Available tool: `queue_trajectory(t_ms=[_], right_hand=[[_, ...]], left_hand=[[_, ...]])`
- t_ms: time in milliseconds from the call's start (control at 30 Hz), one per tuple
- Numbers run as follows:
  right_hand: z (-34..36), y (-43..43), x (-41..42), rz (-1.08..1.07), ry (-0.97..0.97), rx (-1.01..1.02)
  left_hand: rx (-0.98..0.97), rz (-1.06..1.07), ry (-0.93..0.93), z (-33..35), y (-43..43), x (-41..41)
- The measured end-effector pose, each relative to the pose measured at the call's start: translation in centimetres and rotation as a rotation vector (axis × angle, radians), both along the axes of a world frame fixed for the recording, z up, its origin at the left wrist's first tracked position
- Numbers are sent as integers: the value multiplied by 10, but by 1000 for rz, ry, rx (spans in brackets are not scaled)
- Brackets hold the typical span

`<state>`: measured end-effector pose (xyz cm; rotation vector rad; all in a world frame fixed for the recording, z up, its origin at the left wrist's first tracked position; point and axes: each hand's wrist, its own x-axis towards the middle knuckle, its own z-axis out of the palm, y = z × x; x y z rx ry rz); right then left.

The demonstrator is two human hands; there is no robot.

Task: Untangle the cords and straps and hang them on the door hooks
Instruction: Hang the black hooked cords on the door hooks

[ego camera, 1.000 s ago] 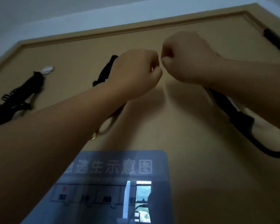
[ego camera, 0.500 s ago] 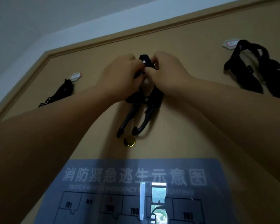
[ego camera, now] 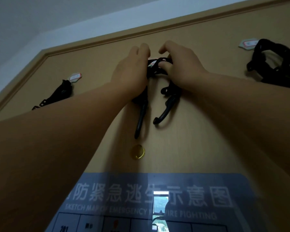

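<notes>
- Black strap (ego camera: 154, 71) sits high on the middle of the brown door (ego camera: 208, 131), between the two hands. Its two hooked ends hang down side by side, above the gold peephole (ego camera: 137, 151).
- The right hand (ego camera: 179, 67) has its grip clamped on the top loop of this strap, thumb under it and fingers arched over it.
- The left hand (ego camera: 132, 72) has straight fingers pointing up, and the palm covers the left part of the strap. I cannot tell if its grip is closed.
- One dark strap (ego camera: 60, 92) hangs from the left door hook (ego camera: 75, 77). A dark bundle (ego camera: 274, 64) hangs beside the right door hook (ego camera: 248, 44).
- A blue escape map (ego camera: 149, 206) is lower on the door.
</notes>
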<state>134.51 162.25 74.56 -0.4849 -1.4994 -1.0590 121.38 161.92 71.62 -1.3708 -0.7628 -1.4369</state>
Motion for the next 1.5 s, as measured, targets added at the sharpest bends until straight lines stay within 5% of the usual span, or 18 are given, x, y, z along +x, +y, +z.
queue_trajectory(t_ms=[200,667,867,1000,1500], right_hand=[[13,1,-8,-18,-16,109],[44,11,-15,74,93,-51],[47,16,-18,83,117,-29],[50,15,-24,-56,124,-53],[30,5,-15,-181,-33,-149]], left_hand=[[-81,-111,44,16,10,0],[-36,47,40,42,18,-13],[-63,-78,6,51,19,-14],[-46,-232,45,51,22,-19],[-115,-181,50,42,20,-20]])
